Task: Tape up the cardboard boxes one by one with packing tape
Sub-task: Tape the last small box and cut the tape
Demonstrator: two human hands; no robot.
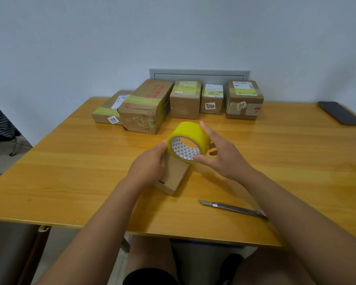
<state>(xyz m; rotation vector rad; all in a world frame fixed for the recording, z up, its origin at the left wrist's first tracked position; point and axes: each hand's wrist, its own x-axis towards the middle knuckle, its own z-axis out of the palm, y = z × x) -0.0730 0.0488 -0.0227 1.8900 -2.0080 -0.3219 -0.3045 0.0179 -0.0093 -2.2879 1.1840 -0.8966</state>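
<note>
A yellow roll of packing tape (190,133) is held up above the table centre. My right hand (222,155) grips it, fingers over the top and thumb under the front rim. My left hand (150,165) touches the roll's left edge with its fingertips and lies over a small plain cardboard box (174,176) that sits on the table below the roll. Several taped boxes stand in a row at the back: a flat one (109,110), a big one (146,105), and three smaller ones (185,99), (212,99), (245,99).
A metal utility knife (232,208) lies near the front edge of the wooden table (70,171), right of the small box. A dark phone (340,113) lies at the far right. The wall is right behind the boxes. My knees show under the table.
</note>
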